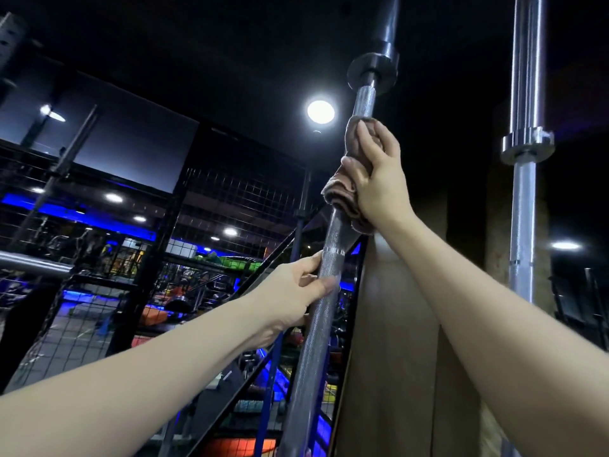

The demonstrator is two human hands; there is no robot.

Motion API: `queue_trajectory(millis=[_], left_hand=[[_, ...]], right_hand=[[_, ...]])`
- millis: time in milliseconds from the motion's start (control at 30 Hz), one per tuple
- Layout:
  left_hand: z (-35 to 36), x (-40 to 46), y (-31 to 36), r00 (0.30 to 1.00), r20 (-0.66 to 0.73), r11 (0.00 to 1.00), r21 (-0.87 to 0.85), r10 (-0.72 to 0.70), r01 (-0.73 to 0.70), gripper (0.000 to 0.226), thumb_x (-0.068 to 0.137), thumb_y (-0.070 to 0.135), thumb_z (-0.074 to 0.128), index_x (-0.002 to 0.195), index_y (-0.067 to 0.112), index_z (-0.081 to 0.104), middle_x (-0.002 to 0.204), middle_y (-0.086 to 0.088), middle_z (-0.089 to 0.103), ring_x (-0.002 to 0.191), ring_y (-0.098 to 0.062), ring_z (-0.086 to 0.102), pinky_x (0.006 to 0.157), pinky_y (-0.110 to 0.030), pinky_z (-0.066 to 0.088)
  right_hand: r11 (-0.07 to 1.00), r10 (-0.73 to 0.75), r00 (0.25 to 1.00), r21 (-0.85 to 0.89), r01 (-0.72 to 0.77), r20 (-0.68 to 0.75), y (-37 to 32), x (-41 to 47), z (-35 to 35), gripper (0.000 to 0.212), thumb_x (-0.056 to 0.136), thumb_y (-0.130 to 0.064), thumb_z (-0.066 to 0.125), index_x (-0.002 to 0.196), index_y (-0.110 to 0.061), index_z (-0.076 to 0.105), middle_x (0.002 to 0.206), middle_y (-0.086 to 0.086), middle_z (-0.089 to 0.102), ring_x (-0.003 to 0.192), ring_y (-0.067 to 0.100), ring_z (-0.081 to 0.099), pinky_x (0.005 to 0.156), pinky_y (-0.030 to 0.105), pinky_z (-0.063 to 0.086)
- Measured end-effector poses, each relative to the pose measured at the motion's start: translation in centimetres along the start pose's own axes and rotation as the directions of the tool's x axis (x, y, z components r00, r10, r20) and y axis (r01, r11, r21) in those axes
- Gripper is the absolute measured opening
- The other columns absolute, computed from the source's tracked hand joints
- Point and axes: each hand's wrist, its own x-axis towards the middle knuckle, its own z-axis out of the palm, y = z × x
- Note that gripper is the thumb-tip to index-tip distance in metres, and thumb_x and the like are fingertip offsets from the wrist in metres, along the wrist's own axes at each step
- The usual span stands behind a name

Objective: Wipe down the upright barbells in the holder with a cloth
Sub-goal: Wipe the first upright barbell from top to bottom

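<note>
progress: mid-task | brown cloth is gripped around near barbell by right hand | shaft is steadied in left hand grip | second barbell judged unwiped

Knurled steel barbell, brown terry cloth

- Your right hand wraps the cloth round the near barbell, just below its collar.
- Your left hand grips the same bar lower down.
- A second barbell stands to your right, well apart.
- The wire fence lies behind, left.
</note>
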Motion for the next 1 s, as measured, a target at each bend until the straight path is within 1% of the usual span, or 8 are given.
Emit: queue_trajectory(millis=[200, 267, 400, 500, 600, 733, 900, 1000], left_hand=[[0.3, -0.5, 0.5, 1.0, 0.0, 0.999, -0.033, -0.026, 0.026, 0.026, 0.094, 0.012, 0.054, 0.098, 0.038, 0.056, 0.097, -0.006, 0.061, 0.087, -0.016, 0.056, 0.093, -0.049, 0.048], [0.3, -0.3, 0.3, 1.0, 0.005, 1.0, -0.025, -0.011, 0.012, 0.027, 0.095, 0.012, 0.053, 0.104, 0.037, 0.057, 0.097, -0.009, 0.059, 0.087, -0.018, 0.055, 0.09, -0.047, 0.05], [0.1, 0.2, -0.4, 1.0, 0.006, 1.0, 0.008, 0.013, -0.013, 0.044, 0.095, 0.013, 0.053, 0.136, 0.028, 0.046, 0.097, -0.001, 0.066, 0.081, -0.01, 0.059, 0.077, -0.028, 0.054], [-0.1, 0.2, -0.5, 1.0, -0.001, 0.999, 0.043, 0.031, -0.031, 0.048, 0.095, 0.015, 0.053, 0.14, 0.026, 0.041, 0.11, -0.003, 0.068, 0.087, -0.009, 0.061, 0.08, -0.022, 0.053], [-0.5, -0.5, -0.7, 0.999, 0.019, 0.984, 0.174, 0.029, -0.031, 0.05, 0.096, 0.018, 0.051, 0.142, 0.032, 0.037, 0.116, 0.0, 0.065, 0.091, -0.006, 0.06, 0.069, -0.009, 0.05], [-1.3, -2.6, -1.6, 0.994, 0.088, 0.965, 0.256, -0.072, 0.047, 0.055, 0.095, 0.014, 0.054, 0.141, 0.039, 0.035, 0.116, -0.004, 0.063, 0.093, -0.011, 0.06, 0.077, -0.021, 0.053], [-1.5, -3.0, -2.6, 0.996, 0.052, 0.921, 0.386, -0.067, 0.042, 0.068, 0.092, 0.023, 0.06, 0.145, 0.048, 0.024, 0.133, 0.002, 0.052, 0.114, -0.017, 0.057, 0.083, -0.025, 0.05], [-1.7, -2.6, -3.6, 0.998, 0.042, 0.911, 0.412, -0.043, 0.022, 0.07, 0.091, 0.023, 0.061, 0.142, 0.053, 0.023, 0.133, -0.003, 0.054, 0.122, -0.025, 0.053, 0.097, -0.039, 0.048]], right_hand=[[0.998, -0.05, 0.999, 0.045, 0.049, 0.022, 0.4, -6.6, -0.2, 0.051, 0.09, 0.001, 0.058, 0.139, -0.009, 0.045, 0.149, 0.01, 0.03, 0.13, 0.004, 0.03, 0.102, -0.001, 0.017], [0.999, -0.05, 0.999, 0.005, 0.05, 0.019, 0.4, -4.8, -0.5, 0.05, 0.09, 0.0, 0.059, 0.138, -0.008, 0.047, 0.148, 0.01, 0.032, 0.126, 0.002, 0.031, 0.098, -0.004, 0.016], [1.0, 0.021, 1.0, -0.013, -0.021, 0.01, 0.1, 0.2, -0.7, 0.051, 0.092, -0.004, 0.057, 0.14, -0.011, 0.045, 0.151, 0.007, 0.029, 0.134, 0.01, 0.032, 0.09, -0.011, 0.013], [1.0, 0.03, 0.999, 0.004, -0.03, -0.011, 0.1, -0.7, -0.1, 0.05, 0.093, -0.005, 0.056, 0.141, -0.011, 0.043, 0.153, 0.008, 0.025, 0.139, 0.015, 0.03, 0.094, -0.009, 0.012], [1.0, -0.021, 1.0, 0.022, 0.021, 0.014, 0.2, -4.4, 0.2, 0.049, 0.092, -0.001, 0.056, 0.139, -0.012, 0.046, 0.152, 0.009, 0.027, 0.137, 0.013, 0.03, 0.101, -0.004, 0.015], [0.999, -0.024, 0.994, 0.039, 0.02, 0.104, -0.3, -8.2, -0.3, 0.051, 0.091, 0.0, 0.057, 0.139, -0.015, 0.047, 0.151, 0.004, 0.028, 0.134, 0.005, 0.028, 0.103, -0.002, 0.016], [0.996, -0.031, 0.993, -0.085, 0.04, 0.111, -0.8, -4.1, -0.3, 0.047, 0.09, -0.003, 0.059, 0.136, -0.008, 0.05, 0.147, 0.012, 0.03, 0.136, 0.018, 0.03, 0.103, -0.001, 0.012], [0.995, -0.012, 0.998, -0.102, 0.018, 0.059, -0.9, -1.4, 0.0, 0.046, 0.092, -0.004, 0.056, 0.137, -0.01, 0.049, 0.15, 0.011, 0.028, 0.139, 0.021, 0.029, 0.098, -0.003, 0.012]])
